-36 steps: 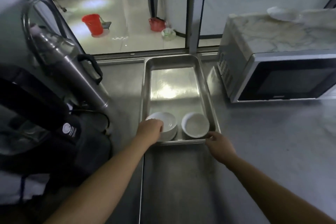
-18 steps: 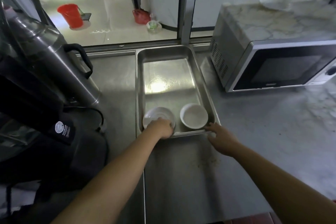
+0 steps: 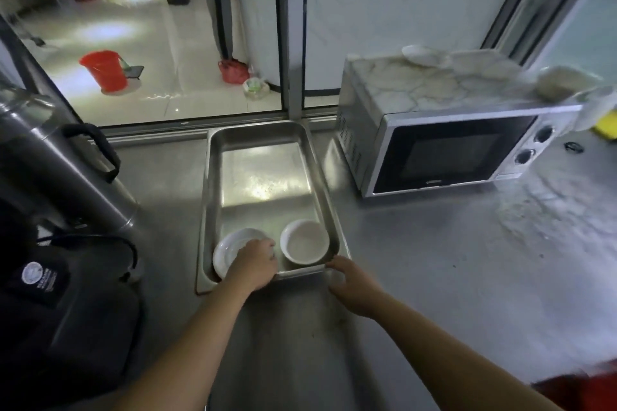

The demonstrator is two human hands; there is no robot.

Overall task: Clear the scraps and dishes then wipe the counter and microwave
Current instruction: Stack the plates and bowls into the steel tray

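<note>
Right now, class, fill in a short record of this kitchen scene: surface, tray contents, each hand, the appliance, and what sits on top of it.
Surface: steel counter
Tray contents: metal tray holds two white bowls, left bowl and right bowl, side by side at its near end
Left hand: on the left bowl
Right hand: at the tray's near right corner, grip unclear
Appliance: microwave, door closed, right of the tray
On top: white dishes

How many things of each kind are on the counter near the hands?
White bowls in the tray: 2
Metal tray: 1
Microwave: 1
Total: 4
</note>
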